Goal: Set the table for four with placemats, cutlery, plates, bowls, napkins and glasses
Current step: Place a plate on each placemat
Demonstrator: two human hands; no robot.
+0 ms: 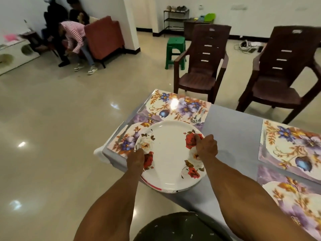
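A stack of white plates with red and white roses hangs over the near left corner of the table. My left hand grips the stack's left rim, and my right hand grips its right rim, thumb on top. Under the stack lies a floral placemat with a knife on its left side. Beyond it a second placemat carries a spoon and fork on its right and a knife on its left. Two more floral placemats lie on the table's right side.
The table has a pale blue-grey cloth. Two dark brown plastic chairs stand at its far side, with a green stool behind them. People sit by a red sofa at the far left. Glossy tiled floor spreads to the left.
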